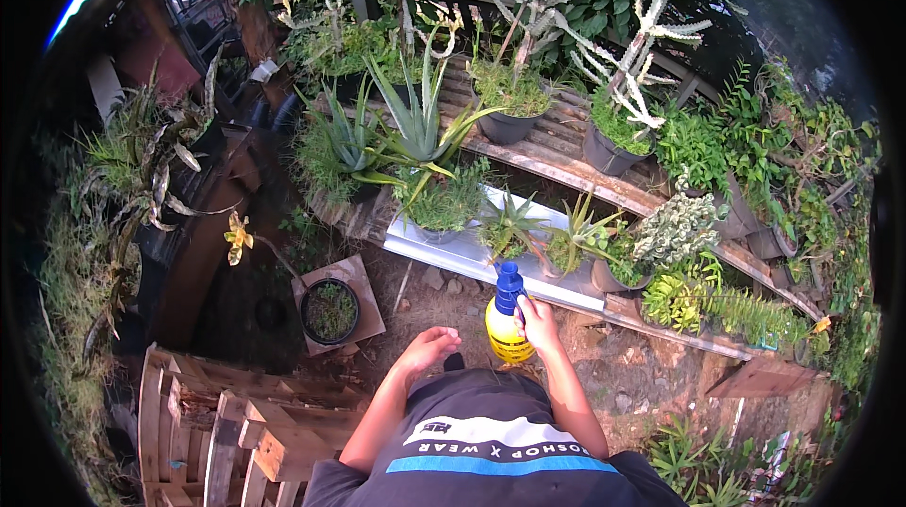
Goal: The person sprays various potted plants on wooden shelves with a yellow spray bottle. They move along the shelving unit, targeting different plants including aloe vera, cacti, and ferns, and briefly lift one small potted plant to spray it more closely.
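My right hand (pixel 538 323) grips the blue handle of a pump pressure sprayer (pixel 508 326) with a yellow tank that bears writing. The sprayer is held upright in front of my shirt, its blue top towards the shelf. Just beyond it, a small potted aloe (pixel 511 224) and a second spiky potted plant (pixel 580 231) stand on a white metal sheet (pixel 417 248). To the left of the sprayer, my left hand (pixel 430 348) is held in the air with nothing in it, its fingers loosely bent.
A large aloe (pixel 419 117) and potted cactus-like plants (pixel 539 18) stand on a corrugated shelf (pixel 566 132). At left, a black round pot (pixel 329 311) rests on a square tile (pixel 364 294). Wooden pallets (pixel 233 429) stand close on my left. Stones (pixel 442 280) lie on the soil.
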`<act>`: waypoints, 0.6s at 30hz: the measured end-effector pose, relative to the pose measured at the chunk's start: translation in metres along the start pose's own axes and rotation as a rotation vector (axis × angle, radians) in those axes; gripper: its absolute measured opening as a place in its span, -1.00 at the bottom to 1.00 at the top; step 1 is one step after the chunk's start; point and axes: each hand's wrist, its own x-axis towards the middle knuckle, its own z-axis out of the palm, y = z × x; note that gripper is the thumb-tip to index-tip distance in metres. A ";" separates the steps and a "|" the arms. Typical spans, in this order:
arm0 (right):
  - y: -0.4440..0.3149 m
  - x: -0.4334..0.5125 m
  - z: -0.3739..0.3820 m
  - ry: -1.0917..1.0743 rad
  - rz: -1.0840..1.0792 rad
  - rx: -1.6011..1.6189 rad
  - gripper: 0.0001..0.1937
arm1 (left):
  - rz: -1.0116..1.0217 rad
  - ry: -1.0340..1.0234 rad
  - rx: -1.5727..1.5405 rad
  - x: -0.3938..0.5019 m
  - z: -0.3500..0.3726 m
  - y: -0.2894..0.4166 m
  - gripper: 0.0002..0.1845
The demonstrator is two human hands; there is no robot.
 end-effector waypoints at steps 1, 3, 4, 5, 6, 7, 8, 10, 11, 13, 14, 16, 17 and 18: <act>0.001 0.000 0.000 0.027 -0.054 0.059 -0.61 | 0.003 -0.005 -0.006 0.000 0.001 0.000 -0.53; 0.001 -0.002 -0.001 0.045 -0.020 0.147 -0.60 | 0.000 -0.005 0.012 0.002 0.004 0.001 -0.53; 0.001 -0.003 -0.002 0.011 -0.023 0.064 -0.59 | 0.002 -0.018 0.002 0.004 0.006 0.003 -0.53; 0.001 -0.004 -0.003 -0.052 -0.043 -0.019 -0.59 | 0.002 -0.025 0.000 0.004 0.008 0.004 -0.53; 0.001 -0.006 -0.005 -0.094 -0.022 -0.104 -0.58 | -0.016 -0.022 0.009 0.005 0.010 0.005 -0.53; 0.000 -0.008 -0.006 -0.114 -0.035 -0.119 -0.58 | -0.013 -0.044 0.031 0.006 0.013 0.007 -0.48; -0.002 -0.010 -0.008 -0.050 -0.073 -0.035 -0.58 | -0.007 -0.047 0.029 0.006 0.015 0.009 -0.48; -0.009 -0.014 -0.014 0.051 -0.016 0.140 -0.59 | -0.010 -0.038 0.047 0.007 0.022 0.012 -0.47; -0.014 -0.016 -0.017 0.102 -0.018 0.198 -0.60 | -0.002 -0.041 0.043 0.008 0.025 0.014 -0.47; -0.025 -0.019 -0.020 0.081 -0.114 0.134 -0.59 | 0.014 -0.051 0.031 0.011 0.033 0.018 -0.47; -0.032 -0.022 -0.022 0.076 -0.117 0.112 -0.59 | 0.006 -0.051 0.036 0.013 0.039 0.019 -0.47; -0.048 -0.028 -0.025 0.109 -0.185 0.057 -0.59 | -0.012 -0.041 0.054 0.015 0.047 0.021 -0.47; -0.058 -0.030 -0.029 0.128 -0.200 0.087 -0.59 | -0.007 -0.047 0.068 0.016 0.051 0.022 -0.48; -0.068 -0.032 -0.032 0.145 -0.200 0.123 -0.59 | -0.002 -0.054 0.082 0.017 0.057 0.022 -0.48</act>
